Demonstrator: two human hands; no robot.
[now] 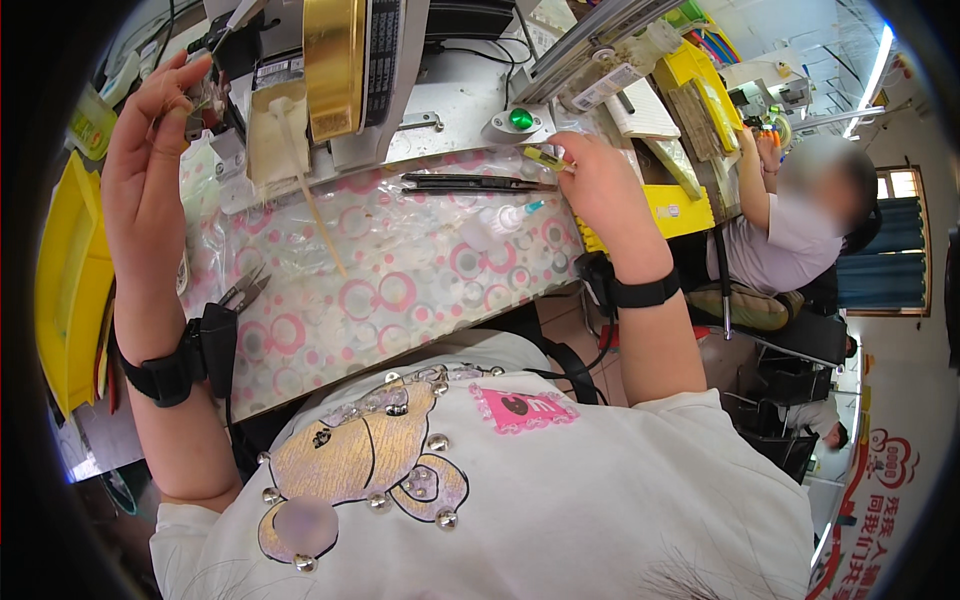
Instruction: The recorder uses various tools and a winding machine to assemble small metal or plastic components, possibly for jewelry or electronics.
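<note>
My left hand is raised at the far left of the bench. Its thumb and fingers close together beside small metal machine parts; what they pinch, if anything, I cannot make out. My right hand pinches a small yellow-green piece just below a green push button. Black tweezers lie left of that hand. A small bottle with a teal tip rests below them. Near my left wrist are wire cutters. A thin pale stick slants down from the machine's base.
A machine with a gold reel stands at the back. Yellow bins flank the left side, and another yellow bin sits at the right. A clear bottle lies at the back right. Beyond it, another person sits working.
</note>
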